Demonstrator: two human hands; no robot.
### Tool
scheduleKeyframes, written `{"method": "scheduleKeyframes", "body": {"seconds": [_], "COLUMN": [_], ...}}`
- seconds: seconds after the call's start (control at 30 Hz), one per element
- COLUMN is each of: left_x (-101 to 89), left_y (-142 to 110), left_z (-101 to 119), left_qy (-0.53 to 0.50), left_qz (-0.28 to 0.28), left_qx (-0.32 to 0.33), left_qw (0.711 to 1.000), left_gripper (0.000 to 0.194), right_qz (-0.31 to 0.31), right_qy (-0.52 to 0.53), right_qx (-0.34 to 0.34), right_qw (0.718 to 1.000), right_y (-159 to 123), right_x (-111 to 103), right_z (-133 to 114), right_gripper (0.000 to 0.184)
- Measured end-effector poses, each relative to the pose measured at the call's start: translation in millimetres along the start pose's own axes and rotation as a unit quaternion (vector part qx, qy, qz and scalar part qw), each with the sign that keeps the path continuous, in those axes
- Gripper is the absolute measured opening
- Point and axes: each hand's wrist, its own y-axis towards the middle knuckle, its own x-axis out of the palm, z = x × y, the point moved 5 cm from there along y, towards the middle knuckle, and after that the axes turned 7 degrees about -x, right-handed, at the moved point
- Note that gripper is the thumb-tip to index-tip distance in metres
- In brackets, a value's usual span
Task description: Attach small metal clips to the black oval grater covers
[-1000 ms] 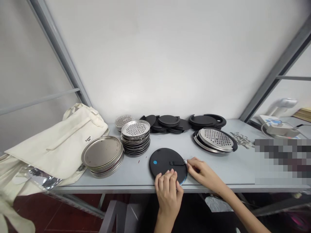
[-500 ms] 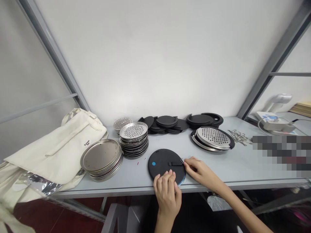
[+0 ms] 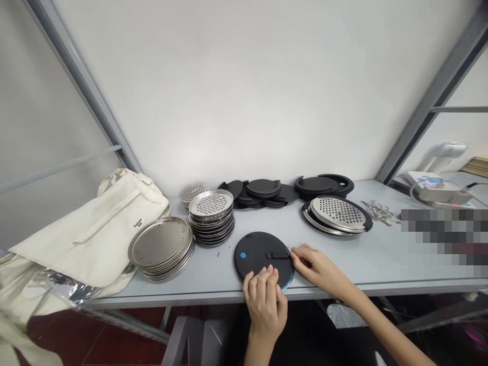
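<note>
I set my clock on the round matte-black disc (image 3: 252,245), which lies near the front edge of the pale grey tabletop (image 3: 213,274), within reach of both arms. The left hand (image 3: 265,300) rests on it at six o'clock, fingers laid out nearly side by side and thumb by the rim, I judge to stop it sliding; whether that thumb grips underneath I cannot tell. At three o'clock the right hand (image 3: 318,269) pinches a small silver wire clip (image 3: 288,250) between thumb and forefinger, at the outer end of the disc's narrow black strip (image 3: 277,255); that low, sideways wrist probably lets the fingertips meet the strip end-on. Further out, past two o'clock, I see a loose heap of silver wire pieces (image 3: 381,213), likely put on that side for the right hand. The stack of plain silver metal discs (image 3: 162,241) at nine o'clock and the stack of perforated silver discs (image 3: 211,203) at ten seem grouped by kind, leaving working room around the black disc.
</note>
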Motion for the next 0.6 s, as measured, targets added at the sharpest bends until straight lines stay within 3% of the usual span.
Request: {"method": "scheduleKeyframes", "body": {"seconds": [0.6], "left_x": [1.4], "left_y": [-2.8], "left_z": [-2.2], "left_qy": [-0.003], "left_qz": [-0.013], "left_qx": [-0.002], "left_qw": [1.000], "left_gripper": [0.029], "right_qz": [-0.010], "right_qy": [0.011], "right_qx": [0.001], "right_qw": [1.000], "right_y": [-1.1], "right_x": [1.5], "right_z": [3.3], "right_gripper": [0.032]}}
